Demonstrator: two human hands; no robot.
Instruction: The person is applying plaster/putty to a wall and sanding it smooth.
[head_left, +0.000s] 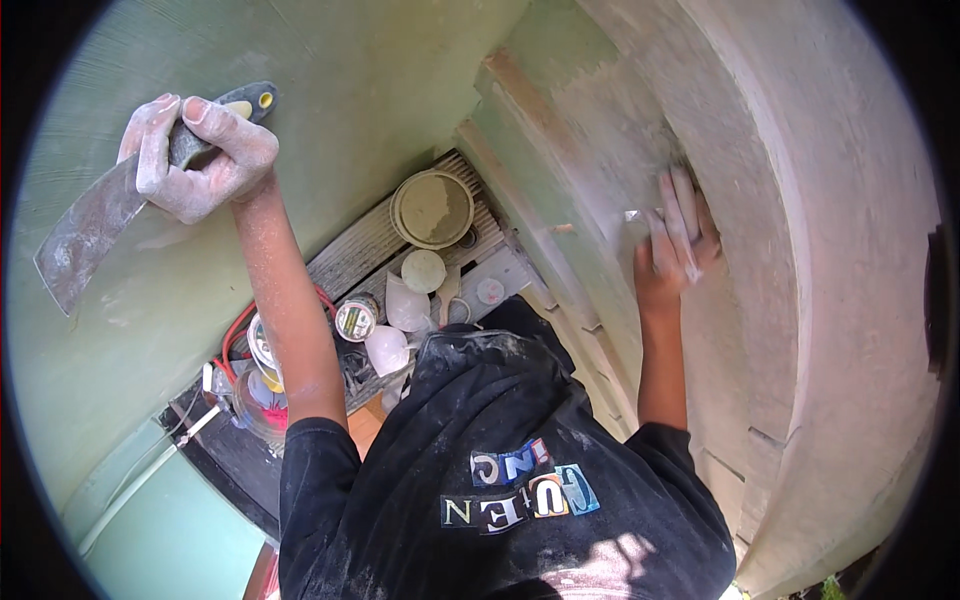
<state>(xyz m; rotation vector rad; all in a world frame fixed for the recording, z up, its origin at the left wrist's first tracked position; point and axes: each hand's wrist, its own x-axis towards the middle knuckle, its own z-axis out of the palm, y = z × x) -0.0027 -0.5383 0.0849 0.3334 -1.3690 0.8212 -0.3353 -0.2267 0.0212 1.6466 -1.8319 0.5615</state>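
I see left grip (215, 172), 10 o'clock, grasping scraper (98, 232); right grip (678, 238), 2 o'clock, near wall (735, 310): can't tell.

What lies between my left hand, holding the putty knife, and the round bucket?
In the head view, only bare green wall shows between the left hand and the round bucket.

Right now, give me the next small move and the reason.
Probably a short, light sweep of the right hand along the patchy wall: that hand is already at its surface, while the left hand holds the scraper well away, over by the green wall.
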